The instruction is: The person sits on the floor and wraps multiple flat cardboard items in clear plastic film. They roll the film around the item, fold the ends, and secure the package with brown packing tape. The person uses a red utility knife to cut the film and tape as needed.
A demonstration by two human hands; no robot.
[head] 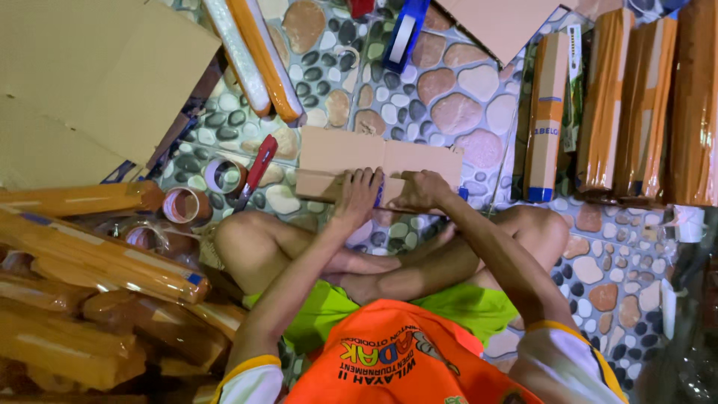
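Note:
I sit cross-legged on a pebble-patterned floor. A flat piece of brown cardboard, folded around a long item with a bit of blue showing at its middle, lies in front of my knees. My left hand presses on the cardboard's near edge with fingers spread. My right hand lies beside it, fingers curled over the same edge. The two hands almost touch at the centre of the piece.
A red-handled cutter and tape rolls lie to the left. Long orange plastic-wrapped packages are piled at left, and more of them stand at right. A large cardboard sheet lies far left. A blue tape dispenser is at the top.

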